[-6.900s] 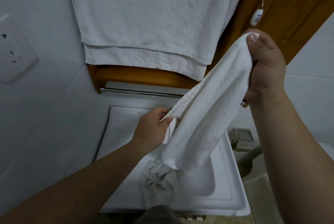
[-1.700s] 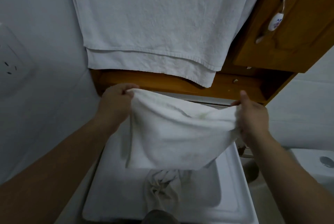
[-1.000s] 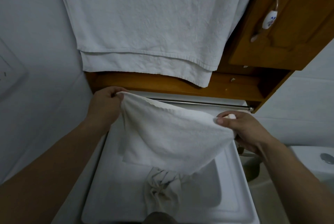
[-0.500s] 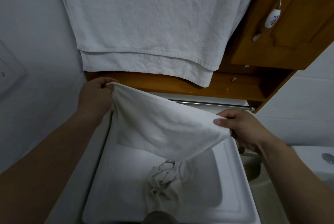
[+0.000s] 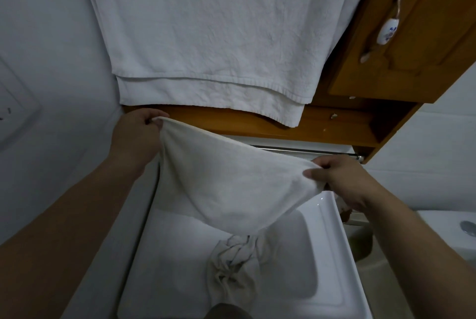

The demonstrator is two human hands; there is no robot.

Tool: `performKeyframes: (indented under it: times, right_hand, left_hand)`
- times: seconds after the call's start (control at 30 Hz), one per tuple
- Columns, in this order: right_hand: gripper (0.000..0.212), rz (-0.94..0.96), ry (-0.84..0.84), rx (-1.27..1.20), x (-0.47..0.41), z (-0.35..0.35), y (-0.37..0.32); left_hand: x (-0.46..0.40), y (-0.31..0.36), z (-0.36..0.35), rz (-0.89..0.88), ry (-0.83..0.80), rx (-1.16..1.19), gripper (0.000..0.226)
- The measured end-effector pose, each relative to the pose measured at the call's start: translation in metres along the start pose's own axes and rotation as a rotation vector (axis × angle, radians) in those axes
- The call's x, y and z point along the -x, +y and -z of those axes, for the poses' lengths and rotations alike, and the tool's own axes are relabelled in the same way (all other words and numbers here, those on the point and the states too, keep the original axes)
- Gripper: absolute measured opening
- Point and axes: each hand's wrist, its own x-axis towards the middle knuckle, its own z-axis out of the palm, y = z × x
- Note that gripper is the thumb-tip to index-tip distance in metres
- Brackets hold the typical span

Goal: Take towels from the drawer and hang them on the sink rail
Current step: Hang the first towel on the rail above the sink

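Both hands are pinching the towel [image 5: 226,185] mid-frame: left hand [image 5: 136,136] now lifting its corner higher, right hand [image 5: 342,179] dropping lower, just below the rail [image 5: 304,150]. So it's tilting now, not draped yet.

Home bathroom. White ceramic sink [image 5: 332,236] under a metal rail [image 5: 304,150], large white towel [image 5: 219,35] hung above, wooden cabinet [image 5: 412,56] with porcelain handle [image 5: 386,33], wall socket [image 5: 13,110], plain white walls.
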Motion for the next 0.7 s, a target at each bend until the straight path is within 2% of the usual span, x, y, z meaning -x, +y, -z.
performKeyframes:
  times: [0.1,0.2,0.3,0.47,0.6,0.7]
  right_hand:
    - [0.01,-0.125,0.05,-0.274,-0.002,0.003,-0.004]
    - [0.013,-0.169,0.104,-0.361,-0.003,0.003,-0.008]
    - [0.018,-0.12,0.082,-0.4,0.001,0.001,-0.017]
    - [0.02,-0.025,0.032,-0.439,0.01,-0.012,-0.04]
    - [0.018,0.059,0.023,-0.464,0.013,-0.026,-0.059]
    - [0.01,0.097,-0.046,-0.479,0.015,-0.036,-0.072]
  left_hand:
    - [0.005,0.002,-0.003,0.039,-0.05,-0.012,0.019]
    - [0.01,0.003,-0.006,0.079,-0.114,-0.02,0.021]
    - [0.015,0.004,-0.01,0.092,-0.166,-0.018,0.021]
    - [0.028,0.02,-0.022,0.128,-0.213,0.129,0.018]
    - [0.044,0.038,-0.035,0.067,-0.341,0.156,0.015]
    - [0.054,0.051,-0.043,-0.01,-0.418,0.148,0.018]
